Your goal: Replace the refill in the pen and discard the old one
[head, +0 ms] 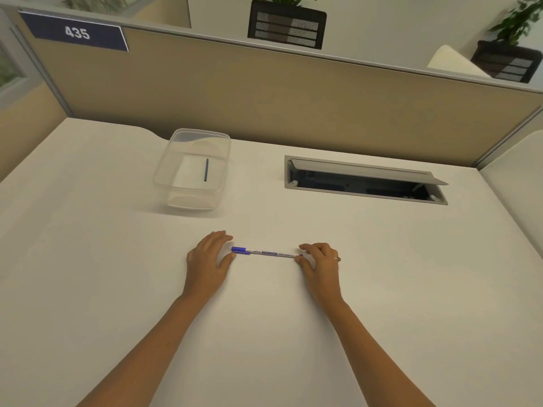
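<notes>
A white pen (269, 252) with a blue cap lies crosswise on the white desk (117, 259), cap end to the left. My left hand (209, 257) rests at the cap end, its fingertips touching the cap. At the other end, the fingers of my right hand (320, 259) pinch the pen's tip. A thin dark refill (206, 170) lies inside a clear plastic container (164, 171) farther back on the left.
An open cable hatch (364, 180) with a raised grey flap is sunk into the desk at the back right. A beige partition (293, 98) with a "435" sign (77, 33) closes the far edge. Black mesh planters stand on top of it.
</notes>
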Demonstrator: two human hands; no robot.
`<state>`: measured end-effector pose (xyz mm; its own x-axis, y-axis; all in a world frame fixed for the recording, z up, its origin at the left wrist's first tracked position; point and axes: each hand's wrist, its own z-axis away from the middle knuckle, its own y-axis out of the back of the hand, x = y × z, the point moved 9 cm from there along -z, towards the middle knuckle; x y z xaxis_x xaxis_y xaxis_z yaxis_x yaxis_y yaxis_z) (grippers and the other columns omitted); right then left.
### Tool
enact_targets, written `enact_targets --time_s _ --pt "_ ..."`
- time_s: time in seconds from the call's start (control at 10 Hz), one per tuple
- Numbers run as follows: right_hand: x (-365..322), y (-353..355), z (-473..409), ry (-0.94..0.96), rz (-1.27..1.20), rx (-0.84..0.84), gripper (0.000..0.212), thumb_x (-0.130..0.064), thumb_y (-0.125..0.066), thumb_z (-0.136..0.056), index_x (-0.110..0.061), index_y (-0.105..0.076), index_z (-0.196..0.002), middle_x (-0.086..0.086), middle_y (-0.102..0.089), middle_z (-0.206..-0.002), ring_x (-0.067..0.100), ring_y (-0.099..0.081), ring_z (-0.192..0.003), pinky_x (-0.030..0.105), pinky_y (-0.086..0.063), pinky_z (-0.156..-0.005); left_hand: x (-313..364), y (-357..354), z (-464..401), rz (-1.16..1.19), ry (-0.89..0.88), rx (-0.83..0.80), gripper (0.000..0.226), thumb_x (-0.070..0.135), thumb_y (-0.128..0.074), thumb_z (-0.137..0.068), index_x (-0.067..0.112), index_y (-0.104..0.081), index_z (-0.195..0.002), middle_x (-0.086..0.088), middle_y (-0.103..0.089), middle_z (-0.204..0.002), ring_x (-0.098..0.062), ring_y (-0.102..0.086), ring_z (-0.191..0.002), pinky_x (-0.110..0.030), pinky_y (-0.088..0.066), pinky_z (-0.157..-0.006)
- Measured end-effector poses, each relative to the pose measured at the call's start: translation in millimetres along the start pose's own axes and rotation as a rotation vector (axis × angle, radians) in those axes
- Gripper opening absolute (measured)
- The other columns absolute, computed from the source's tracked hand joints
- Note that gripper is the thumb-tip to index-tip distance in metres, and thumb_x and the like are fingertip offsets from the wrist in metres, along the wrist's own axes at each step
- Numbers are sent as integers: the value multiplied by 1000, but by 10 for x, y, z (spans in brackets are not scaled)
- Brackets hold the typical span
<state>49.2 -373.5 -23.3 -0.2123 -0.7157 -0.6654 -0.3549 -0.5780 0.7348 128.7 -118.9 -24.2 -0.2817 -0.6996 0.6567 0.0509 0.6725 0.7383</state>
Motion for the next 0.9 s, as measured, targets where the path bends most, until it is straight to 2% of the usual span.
enact_targets --time_s 0.1,0.2,0.3,0.4,0.5,0.7,0.8,0.9 --pt "-14 69 74 -3 1 -6 35 -25 -69 -82 -17 -60 -116 6 -56 -113 23 -48 -106 27 -26 -88 5 34 53 -51 -38 -22 41 20 -62 -87 10 -54 -126 -10 -49 -142 -28 -40 -136 -48 -35 -105" --pt "14 163 189 32 154 21 40 -26 -67 -84 -13 -57 -121 11 -55 -125 28 -47 -118 34 -34 -94 -51 15 142 -190 -34 -100 49 30 -44 -94 7 -42 -137 -11 -33 -153 -29 -24 -143 -48 -20 -114" --pt "140 136 273 37 348 -18 45 -26 -56 -91 -5 -48 -131 18 -45 -141 35 -38 -133 45 -34 -106 -123 -87 229 -359 -38 -193 69 45 -12 -89 7 -31 -143 -9 -24 -157 -27 -20 -145 -47 -13 -116" --pt "268 58 384 -11 439 -142 55 -34 -35 -98 -8 -22 -145 11 -16 -157 27 -12 -145 42 -12 -117 -96 -61 325 -425 -66 -197 77 51 -2 -87 7 -27 -145 -10 -23 -157 -27 -20 -145 -46 -14 -116" --pt "352 44 477 -39 482 -208 58 -38 -24 -99 -12 -6 -148 6 -1 -159 22 1 -146 41 -1 -119 -67 -43 391 -441 -73 -224 87 59 9 -84 8 -25 -146 -10 -20 -157 -27 -19 -145 -46 -14 -116" --pt "340 91 593 -49 482 -233 58 -38 -22 -99 -13 -2 -148 5 3 -159 21 4 -146 41 0 -119 -33 -7 485 -449 -85 -248 100 64 22 -76 8 -22 -147 -8 -12 -158 -27 -15 -146 -47 -12 -117" --pt "277 163 572 -24 436 -157 62 -38 -26 -99 -12 3 -147 5 5 -159 21 4 -146 41 -2 -119 -63 13 496 -459 -85 -242 102 64 26 -73 7 -14 -148 -10 -6 -159 -28 -9 -147 -45 -8 -117" --pt "144 276 521 54 449 -55 66 -40 -29 -98 -12 4 -147 5 8 -158 23 4 -146 40 -2 -117 -32 116 480 -485 -109 -157 92 62 14 -83 2 -18 -145 -14 -10 -156 -33 -16 -144 -47 -15 -115"
